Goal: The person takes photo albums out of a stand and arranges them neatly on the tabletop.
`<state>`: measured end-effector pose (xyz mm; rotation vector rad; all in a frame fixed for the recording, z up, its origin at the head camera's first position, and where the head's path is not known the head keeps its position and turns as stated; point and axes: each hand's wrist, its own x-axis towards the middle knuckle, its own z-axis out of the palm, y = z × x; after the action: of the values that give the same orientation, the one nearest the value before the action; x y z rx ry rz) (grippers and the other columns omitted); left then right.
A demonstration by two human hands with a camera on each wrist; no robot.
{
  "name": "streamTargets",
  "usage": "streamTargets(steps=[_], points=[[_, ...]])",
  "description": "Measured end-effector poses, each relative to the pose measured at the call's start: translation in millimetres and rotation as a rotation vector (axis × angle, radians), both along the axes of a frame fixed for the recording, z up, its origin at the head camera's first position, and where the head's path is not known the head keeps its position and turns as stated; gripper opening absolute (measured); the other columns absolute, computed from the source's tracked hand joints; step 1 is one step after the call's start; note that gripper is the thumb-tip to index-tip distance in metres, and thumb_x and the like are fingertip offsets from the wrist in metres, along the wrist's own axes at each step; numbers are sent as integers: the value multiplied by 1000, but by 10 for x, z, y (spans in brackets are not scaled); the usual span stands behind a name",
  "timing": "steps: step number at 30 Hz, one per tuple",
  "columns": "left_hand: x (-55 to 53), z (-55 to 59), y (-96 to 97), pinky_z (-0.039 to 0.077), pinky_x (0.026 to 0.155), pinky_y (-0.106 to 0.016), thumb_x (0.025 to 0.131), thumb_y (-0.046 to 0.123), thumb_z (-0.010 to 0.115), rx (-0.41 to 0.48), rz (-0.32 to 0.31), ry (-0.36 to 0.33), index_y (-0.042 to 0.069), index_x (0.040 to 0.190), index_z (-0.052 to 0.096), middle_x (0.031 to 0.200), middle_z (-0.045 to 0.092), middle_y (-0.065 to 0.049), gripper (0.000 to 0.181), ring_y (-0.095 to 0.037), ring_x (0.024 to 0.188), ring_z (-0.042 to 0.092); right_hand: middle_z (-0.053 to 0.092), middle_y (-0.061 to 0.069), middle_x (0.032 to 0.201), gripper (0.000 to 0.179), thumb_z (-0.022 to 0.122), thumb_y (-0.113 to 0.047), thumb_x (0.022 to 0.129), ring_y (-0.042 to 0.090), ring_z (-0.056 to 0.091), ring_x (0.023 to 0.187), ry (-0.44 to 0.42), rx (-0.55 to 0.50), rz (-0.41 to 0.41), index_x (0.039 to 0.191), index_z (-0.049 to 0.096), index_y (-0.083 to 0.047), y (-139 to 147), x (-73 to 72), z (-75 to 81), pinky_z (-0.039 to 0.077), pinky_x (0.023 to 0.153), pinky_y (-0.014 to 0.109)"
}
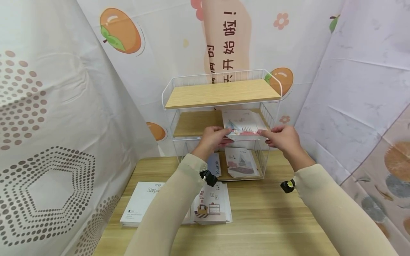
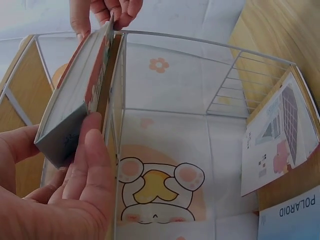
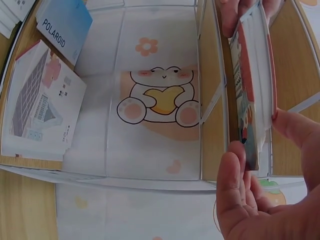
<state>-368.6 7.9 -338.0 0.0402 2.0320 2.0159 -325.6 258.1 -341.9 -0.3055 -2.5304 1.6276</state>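
My left hand (image 1: pixel 214 139) and right hand (image 1: pixel 284 141) grip the two near corners of a thick illustrated book (image 1: pixel 245 124), at the right part of the rack's middle shelf (image 1: pixel 198 122). Thumbs lie on its upper cover and fingers curl beneath. In the left wrist view the left hand (image 2: pixel 75 195) pinches the book's grey-blue end (image 2: pixel 62 132), and white page edges show. The right wrist view has the right hand (image 3: pixel 275 205) pinching the opposite end of the book (image 3: pixel 250 90) beside the wooden shelf board. Whether several volumes are stacked there, I cannot tell.
The white wire rack has a wooden top shelf (image 1: pixel 224 93) above the hands. On its lowest shelf lie a blue POLAROID book (image 1: pixel 214 164) and an illustrated book (image 1: pixel 241 163). A white book (image 1: pixel 137 204) and another illustrated book (image 1: pixel 213 206) lie on the table (image 1: pixel 256 227), partly behind my left sleeve.
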Motion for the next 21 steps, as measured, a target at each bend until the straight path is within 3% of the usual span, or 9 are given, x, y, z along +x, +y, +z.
streamTargets(steps=[8, 17, 21], points=[[55, -23, -42, 55, 87, -43, 83, 21, 74, -5, 13, 15, 5, 107, 62, 97, 70, -11, 31, -22, 79, 71, 57, 15, 115, 75, 77, -53, 72, 13, 67, 77, -42, 4, 54, 119, 54, 2, 6, 60, -14, 58, 68, 26], [117, -98, -106, 59, 72, -33, 81, 19, 77, -41, 29, 43, 7, 107, 64, 98, 68, -10, 32, -22, 81, 70, 56, 16, 116, 76, 76, -53, 73, 22, 66, 90, -62, 19, 98, 121, 52, 2, -33, 122, -56, 58, 71, 27], [137, -146, -141, 59, 73, -35, 80, 16, 76, -27, 13, 65, 6, 101, 65, 96, 69, -11, 25, -23, 79, 71, 57, 16, 117, 77, 76, -54, 73, 26, 65, 97, -51, 37, 105, 123, 53, -1, -58, 158, -80, 57, 72, 26]])
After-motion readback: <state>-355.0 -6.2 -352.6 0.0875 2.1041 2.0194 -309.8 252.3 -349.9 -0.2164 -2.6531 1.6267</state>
